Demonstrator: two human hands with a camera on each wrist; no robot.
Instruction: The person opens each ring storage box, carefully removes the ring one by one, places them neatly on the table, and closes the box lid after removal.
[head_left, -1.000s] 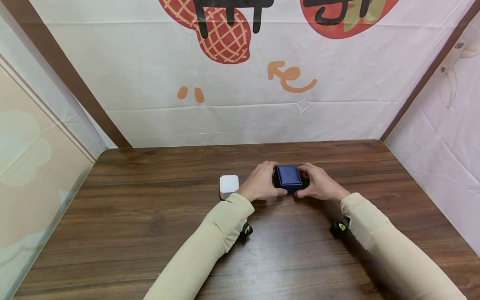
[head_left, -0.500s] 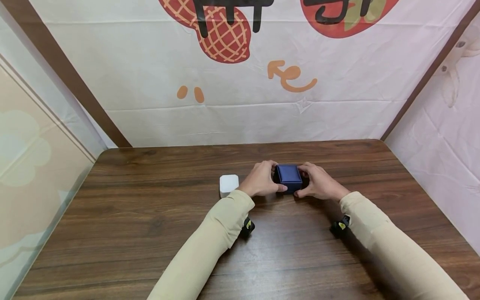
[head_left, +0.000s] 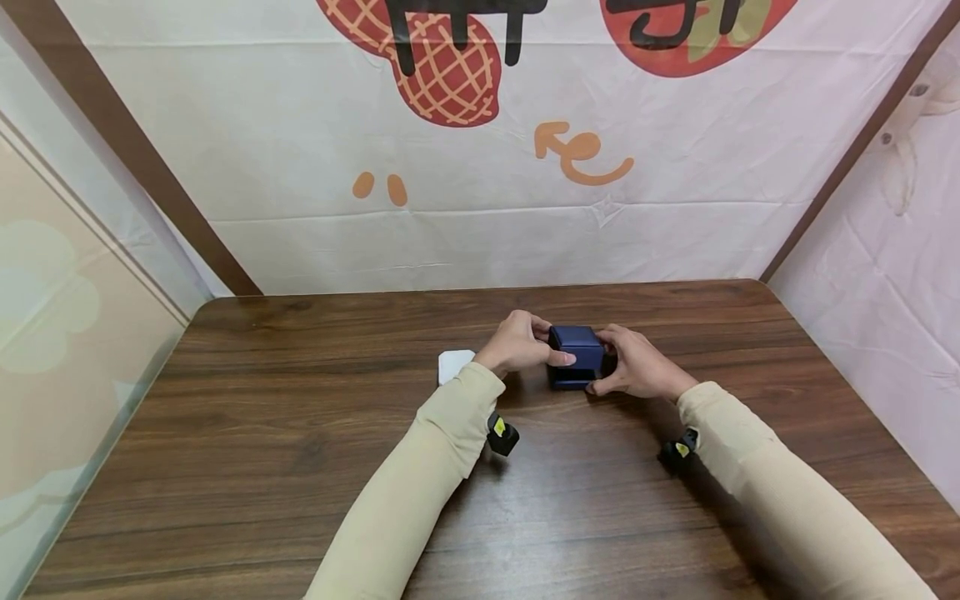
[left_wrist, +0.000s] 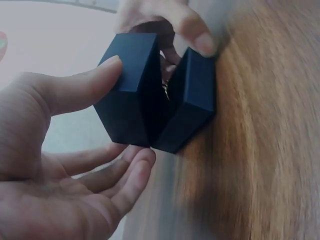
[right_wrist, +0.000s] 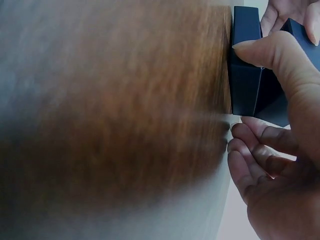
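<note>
Blue box (head_left: 588, 356): we hold it ajar
Left hand (head_left: 519, 345): grips lid (left_wrist: 137, 55) from nine o'clock
Right hand (head_left: 636, 363): holds base (left_wrist: 199, 82) from three o'clock

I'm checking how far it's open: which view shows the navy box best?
Left wrist: the navy box is large, lid and base parted. Head shows it small; right wrist crops it at the edge.

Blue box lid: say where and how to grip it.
Likely the front face of the lid, from the left: the lid stands raised there, a gap parting it from the base, and the right hand holds the base from the right.
</note>
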